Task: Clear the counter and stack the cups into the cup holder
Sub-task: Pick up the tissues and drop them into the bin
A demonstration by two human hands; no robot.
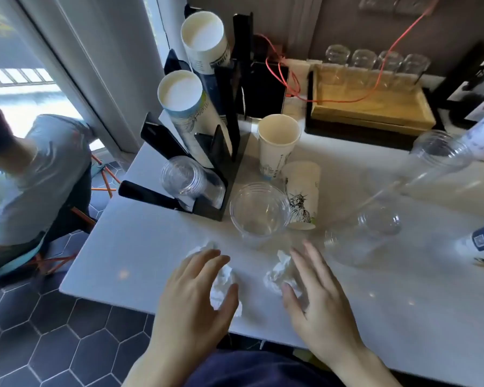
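While both hands hover low over the near edge of the white counter (140, 247), each is spread open with fingers curved, gripping nothing firmly. The left hand (196, 291) arches over a crumpled white tissue (221, 277), its fingertips touching the paper. The right hand (316, 291) sits just beside a second crumpled tissue (277, 272), thumb resting against it. Just beyond the hands stands an upright clear plastic cup (259, 210). Touching that cup on its right is an upside-down paper cup (302, 194) printed with a statue drawing, and behind that an upright paper cup (277, 143). Left of the clear cup stands the black cup holder (229, 135), with two tilted stacks of paper cups (190, 107) in its upper slots and clear cups (185, 177) in its lowest slot. Right of the clear cup, more clear plastic cups (369, 233) lie on their sides. Further back from the clear cup, a wooden tray (375, 107) holds a row of glasses (375, 62).
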